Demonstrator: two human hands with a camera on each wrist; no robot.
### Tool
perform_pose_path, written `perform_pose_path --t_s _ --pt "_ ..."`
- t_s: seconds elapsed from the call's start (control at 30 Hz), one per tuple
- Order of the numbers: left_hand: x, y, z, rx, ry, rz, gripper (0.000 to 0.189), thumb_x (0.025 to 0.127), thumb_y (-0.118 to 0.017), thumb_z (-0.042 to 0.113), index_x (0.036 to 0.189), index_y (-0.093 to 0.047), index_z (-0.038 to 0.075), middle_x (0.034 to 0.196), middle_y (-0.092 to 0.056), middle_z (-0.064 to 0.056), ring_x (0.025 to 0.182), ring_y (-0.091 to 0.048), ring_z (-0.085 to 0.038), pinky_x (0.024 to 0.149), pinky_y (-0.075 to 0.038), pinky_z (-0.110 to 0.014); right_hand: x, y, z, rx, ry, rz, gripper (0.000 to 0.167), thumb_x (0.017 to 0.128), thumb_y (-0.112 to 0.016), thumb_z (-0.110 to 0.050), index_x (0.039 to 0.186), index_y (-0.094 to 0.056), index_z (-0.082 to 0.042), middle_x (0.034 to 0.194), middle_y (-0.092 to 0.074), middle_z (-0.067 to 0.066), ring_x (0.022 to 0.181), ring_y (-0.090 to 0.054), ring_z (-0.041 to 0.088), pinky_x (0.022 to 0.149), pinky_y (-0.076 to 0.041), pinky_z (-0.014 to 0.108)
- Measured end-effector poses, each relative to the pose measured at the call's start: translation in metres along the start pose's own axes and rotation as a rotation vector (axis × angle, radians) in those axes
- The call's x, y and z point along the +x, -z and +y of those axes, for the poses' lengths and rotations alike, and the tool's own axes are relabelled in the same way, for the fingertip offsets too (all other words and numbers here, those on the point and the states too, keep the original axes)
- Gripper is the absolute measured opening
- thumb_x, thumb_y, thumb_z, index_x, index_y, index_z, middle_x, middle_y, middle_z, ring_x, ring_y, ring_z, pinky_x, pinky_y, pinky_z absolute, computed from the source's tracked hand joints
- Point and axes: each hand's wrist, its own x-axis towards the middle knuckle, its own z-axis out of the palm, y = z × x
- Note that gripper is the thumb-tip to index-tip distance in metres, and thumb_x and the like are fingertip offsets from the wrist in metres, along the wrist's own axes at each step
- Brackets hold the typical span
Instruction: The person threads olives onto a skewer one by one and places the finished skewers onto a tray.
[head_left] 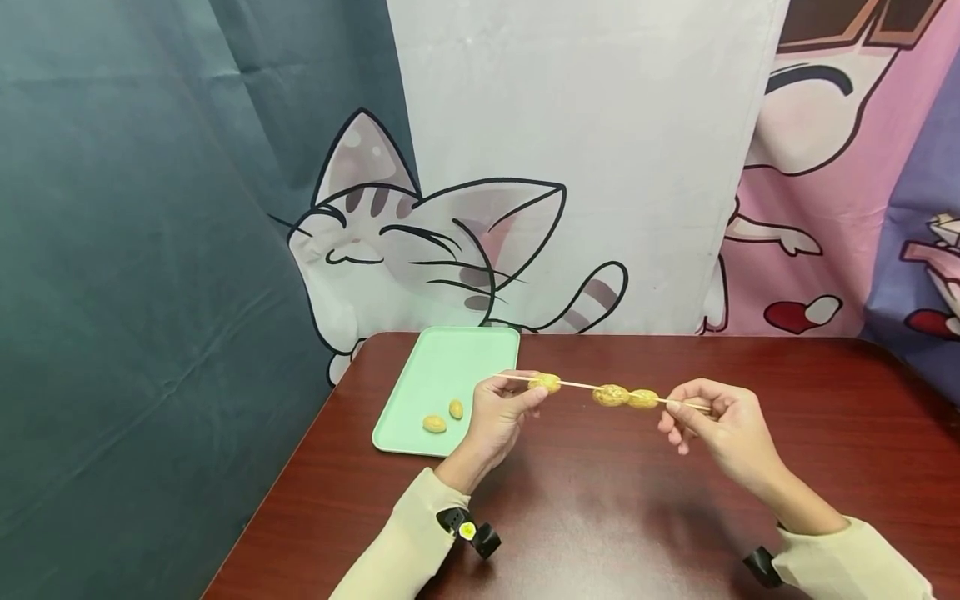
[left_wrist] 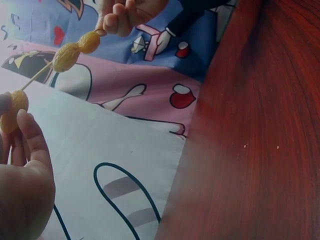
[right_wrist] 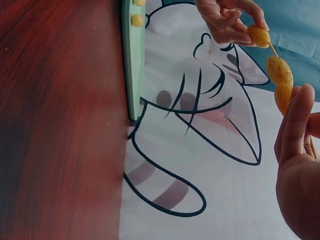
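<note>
A thin wooden skewer (head_left: 577,385) spans the gap between both hands above the table, nearly level. My left hand (head_left: 497,417) pinches a yellow, wrinkled oval fruit (head_left: 545,382) threaded near the skewer's left end; the tip sticks out beyond it. Two more such fruits (head_left: 611,395) sit touching each other farther right on the stick, close to my right hand (head_left: 723,425). That hand grips the skewer between thumb and fingers. In the right wrist view, the paired fruits (right_wrist: 279,71) hang just above the right fingertips, and the left hand (right_wrist: 227,20) holds the third.
A pale green tray (head_left: 450,358) lies at the table's back left, behind the left hand, with two loose yellow fruits (head_left: 434,424) on it. The dark red wooden table (head_left: 600,517) runs back to a cloth backdrop (head_left: 585,125) with cartoon cats.
</note>
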Motion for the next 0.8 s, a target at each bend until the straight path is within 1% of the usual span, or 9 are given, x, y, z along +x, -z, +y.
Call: perform_pose_path --t_s 0.1,0.27,0.4,0.53,0.7,0.8 --pt "0.0010 -0.0014 0.0019 0.004 0.005 -0.004 0.027 0.081 -0.066 -0.017 0.092 -0.074 0.007 0.090 -0.072 -0.002 0.076 -0.068 -0.010 0.058 -0.052 -0.020 0.0008 -0.0008 -0.0007 0.003 0.005 0.002 0.006 0.091 -0.054 0.019 0.087 -0.056 0.015 0.068 -0.068 0.011 0.052 -0.062 0.014 0.043 -0.053 0.027" --pt "0.0011 -0.0028 0.0038 0.014 0.012 -0.015 0.029 0.082 -0.066 -0.016 0.091 -0.074 0.010 0.090 -0.073 -0.001 0.074 -0.068 -0.009 0.058 -0.053 -0.019 0.0018 -0.0014 -0.0020 0.003 0.007 0.003 0.006 0.091 -0.053 0.019 0.087 -0.056 0.016 0.068 -0.068 0.011 0.052 -0.062 0.014 0.044 -0.053 0.026" --pt "0.0009 -0.0035 0.0034 0.030 0.008 -0.040 0.029 0.081 -0.066 -0.016 0.091 -0.075 0.010 0.089 -0.073 -0.001 0.074 -0.069 -0.009 0.058 -0.053 -0.020 0.0008 0.0001 -0.0021 0.014 -0.002 -0.006 0.005 0.091 -0.053 0.019 0.088 -0.055 0.016 0.068 -0.068 0.011 0.051 -0.062 0.013 0.043 -0.053 0.026" --pt "0.0015 -0.0048 0.0022 0.025 -0.003 -0.061 0.028 0.081 -0.067 -0.016 0.091 -0.075 0.009 0.089 -0.074 -0.002 0.074 -0.068 -0.009 0.058 -0.052 -0.020 0.0004 0.0017 -0.0020 0.031 -0.001 -0.017 0.005 0.091 -0.054 0.019 0.088 -0.055 0.016 0.068 -0.068 0.011 0.050 -0.061 0.014 0.043 -0.052 0.026" --pt "0.0017 -0.0070 0.0009 0.015 -0.012 -0.070 0.031 0.081 -0.065 -0.017 0.089 -0.075 0.011 0.088 -0.073 -0.001 0.071 -0.066 -0.007 0.058 -0.051 -0.019 0.0002 0.0023 -0.0016 0.028 0.002 -0.018 0.006 0.091 -0.053 0.019 0.087 -0.056 0.015 0.068 -0.068 0.011 0.050 -0.061 0.016 0.044 -0.053 0.026" --pt "0.0015 -0.0085 0.0005 0.020 -0.013 -0.075 0.031 0.081 -0.065 -0.017 0.089 -0.075 0.011 0.088 -0.074 -0.001 0.072 -0.067 -0.007 0.058 -0.052 -0.019 -0.0006 0.0025 -0.0021 0.016 0.001 -0.013 0.007 0.091 -0.053 0.019 0.087 -0.056 0.015 0.068 -0.068 0.011 0.050 -0.062 0.014 0.044 -0.053 0.027"
